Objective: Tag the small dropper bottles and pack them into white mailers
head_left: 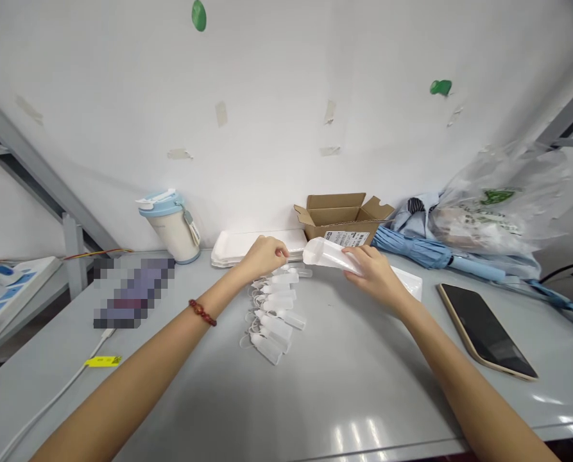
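My right hand [375,273] is wrapped around a white mailer bag [327,252], whose open mouth points left. The bag's other end [409,282] shows beyond my wrist, low over the table. My left hand [265,255] is closed, thumb and fingers curled together above the far end of a row of small translucent white bottles; whether anything is between the fingertips is hidden. The bottles [276,326] lie on their sides, several of them, with thin loops at their left ends. Behind my left hand rests a stack of flat white mailer bags [238,247].
An open cardboard box [339,215] stands by the wall. At right are a folded blue umbrella [411,247], a clear plastic bag [498,212] and a phone [486,327]. A white and blue tumbler [171,228], a blurred-out item [135,295] and a cable [50,404] occupy the left.
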`<state>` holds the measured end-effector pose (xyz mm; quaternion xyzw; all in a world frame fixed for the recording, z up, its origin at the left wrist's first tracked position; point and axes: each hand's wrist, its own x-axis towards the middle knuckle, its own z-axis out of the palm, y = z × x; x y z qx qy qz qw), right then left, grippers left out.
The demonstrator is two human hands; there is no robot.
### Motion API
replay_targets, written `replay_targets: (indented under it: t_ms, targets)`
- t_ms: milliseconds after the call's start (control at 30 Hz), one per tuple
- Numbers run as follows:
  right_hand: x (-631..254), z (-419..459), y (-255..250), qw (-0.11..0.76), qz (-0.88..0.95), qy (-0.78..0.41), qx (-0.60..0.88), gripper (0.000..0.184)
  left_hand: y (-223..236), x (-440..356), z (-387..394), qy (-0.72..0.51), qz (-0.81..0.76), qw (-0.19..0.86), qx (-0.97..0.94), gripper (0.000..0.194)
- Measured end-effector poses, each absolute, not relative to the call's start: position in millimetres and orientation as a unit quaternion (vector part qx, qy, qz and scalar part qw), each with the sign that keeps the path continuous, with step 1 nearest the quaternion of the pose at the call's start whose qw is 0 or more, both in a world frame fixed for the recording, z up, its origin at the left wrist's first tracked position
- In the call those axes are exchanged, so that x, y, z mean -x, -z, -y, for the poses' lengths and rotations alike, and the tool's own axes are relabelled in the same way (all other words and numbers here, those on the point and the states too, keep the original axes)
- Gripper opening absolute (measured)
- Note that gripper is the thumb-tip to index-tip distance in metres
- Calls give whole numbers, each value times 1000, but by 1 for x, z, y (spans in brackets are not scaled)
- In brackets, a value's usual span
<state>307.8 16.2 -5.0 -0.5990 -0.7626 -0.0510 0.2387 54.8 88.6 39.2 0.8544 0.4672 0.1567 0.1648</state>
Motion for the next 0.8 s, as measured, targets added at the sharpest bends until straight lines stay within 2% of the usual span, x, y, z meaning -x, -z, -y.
replay_targets:
  t_ms: [200, 400, 500, 667, 767, 800]
  targets:
    - [-312, -17, 5, 242, 761, 77, 597, 36, -41, -85, -95, -60, -476, 170, -861, 2]
    - [-314, -19, 8, 249, 760, 87, 593, 36, -43, -103, -91, -13, -514, 153, -844, 20]
    - [-314, -20, 9, 237, 759, 78, 602, 37, -45, -101, -92, -11, -522, 163, -837, 18]
    - [-309, -18, 8, 231, 760, 73, 603, 37, -52, -76, -85, -67, -512, 182, -837, 7]
    - [-303, -15, 5, 234, 768, 76, 592, 35, -45, -52, -68, -160, -517, 155, -826, 17]
    - [-300, -14, 4, 235, 771, 77, 586, 35, -39, -44, -61, -232, -508, 146, -816, 16]
